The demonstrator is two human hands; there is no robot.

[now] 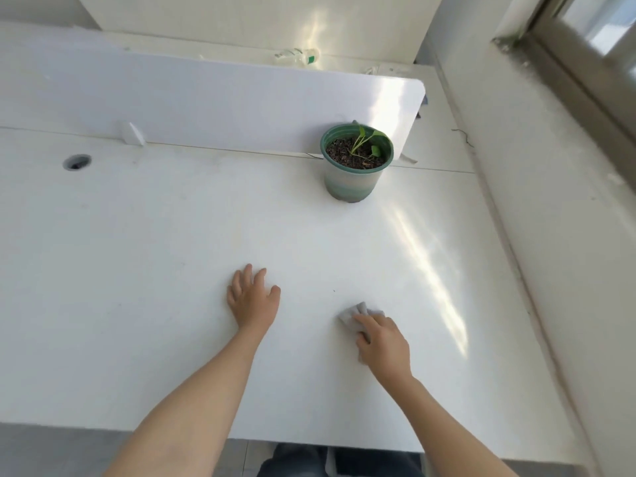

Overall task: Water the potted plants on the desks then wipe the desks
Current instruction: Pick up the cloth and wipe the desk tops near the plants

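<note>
The left hand (253, 299) lies palm down on the white tabletop (137, 270), fingers spread and flat; its grip is empty. The right hand (382, 340) rests to its right, well apart from it, and presses a small grey cloth (358, 313) against the tabletop. The fingers of this hand are curled over the cloth, so its grip is closed on it. The crumpled front part of the cloth protrudes beyond the fingertips; the remainder is hidden under the palm.

A green pot (354, 177) stands upright at the rear right of the tabletop, well apart from both hands. It holds dark soil and a small plant (366, 141) with a few green leaves. The pot stands just in front of a white divider (206, 105) that runs along the rear edge of the tabletop. A round cable hole (77, 162) sits at the rear left of the tabletop.

Behind the divider, a clear bottle (297, 56) with a green label lies on its side on a second surface. A window frame (568, 63) occupies the upper right.
</note>
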